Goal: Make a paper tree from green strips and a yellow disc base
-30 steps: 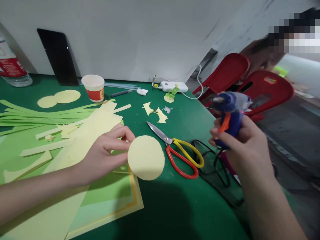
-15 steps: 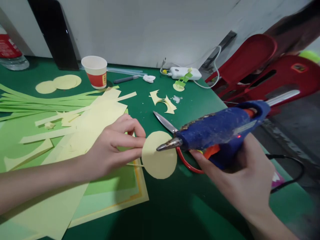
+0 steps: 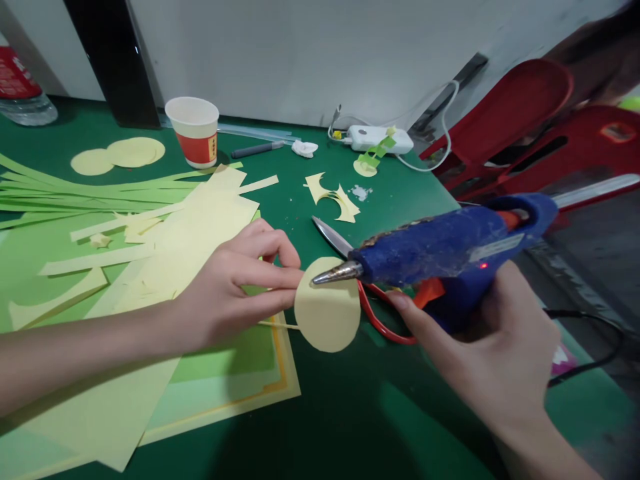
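Between its fingertips, my left hand [image 3: 245, 287] pinches the left edge of a pale yellow paper circle [image 3: 330, 317]. A thin yellow strip [image 3: 280, 325] shows at the circle's left, under my fingers. My right hand [image 3: 505, 353] is wrapped around the handle of a blue glue gun [image 3: 420, 250] with an orange trigger and a lit red light. A clear glue stick [image 3: 597, 192] pokes out of its back end. The metal nozzle is over the upper left of the circle; whether it touches the paper I cannot tell. Red-handled scissors [image 3: 385, 327] lie partly hidden beneath the gun.
Yellow and green paper sheets [image 3: 225, 407] and green strips [image 3: 100, 193] cover the left side. Behind are a paper cup [image 3: 194, 133], paper circles [image 3: 135, 152], a pen [image 3: 257, 149], scraps [image 3: 333, 200] and a white power strip [image 3: 380, 140]. Red chairs [image 3: 510, 120] stand beyond the table's right edge.
The paper circle, both hands and the glue gun sit slightly further right in view, as the camera has shifted a little. The nozzle is now nearer the circle's upper left edge.
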`<state>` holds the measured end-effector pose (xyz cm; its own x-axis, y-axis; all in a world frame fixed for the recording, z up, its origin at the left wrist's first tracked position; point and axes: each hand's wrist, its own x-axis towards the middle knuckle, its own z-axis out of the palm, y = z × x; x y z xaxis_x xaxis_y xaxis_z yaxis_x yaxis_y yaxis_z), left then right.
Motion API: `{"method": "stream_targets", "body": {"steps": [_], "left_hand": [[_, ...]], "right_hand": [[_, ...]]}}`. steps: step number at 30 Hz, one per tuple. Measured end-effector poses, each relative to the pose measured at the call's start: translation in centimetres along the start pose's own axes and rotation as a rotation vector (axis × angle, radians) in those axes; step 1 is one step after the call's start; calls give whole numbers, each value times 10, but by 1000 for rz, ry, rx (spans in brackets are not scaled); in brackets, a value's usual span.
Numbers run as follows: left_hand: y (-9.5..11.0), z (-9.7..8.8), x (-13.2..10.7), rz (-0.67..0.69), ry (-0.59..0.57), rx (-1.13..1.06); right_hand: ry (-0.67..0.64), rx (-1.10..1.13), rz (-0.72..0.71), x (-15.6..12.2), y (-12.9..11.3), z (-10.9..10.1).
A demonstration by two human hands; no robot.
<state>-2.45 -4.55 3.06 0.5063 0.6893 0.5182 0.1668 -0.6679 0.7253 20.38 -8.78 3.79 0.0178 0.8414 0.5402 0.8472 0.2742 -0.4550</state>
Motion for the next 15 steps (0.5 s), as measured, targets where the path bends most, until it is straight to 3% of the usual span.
{"method": "stream_targets", "body": {"steps": [15], "left_hand": [[2,1,2,-7,8,5]], "right_hand": [[45,-44,5,0,2,0]]}}
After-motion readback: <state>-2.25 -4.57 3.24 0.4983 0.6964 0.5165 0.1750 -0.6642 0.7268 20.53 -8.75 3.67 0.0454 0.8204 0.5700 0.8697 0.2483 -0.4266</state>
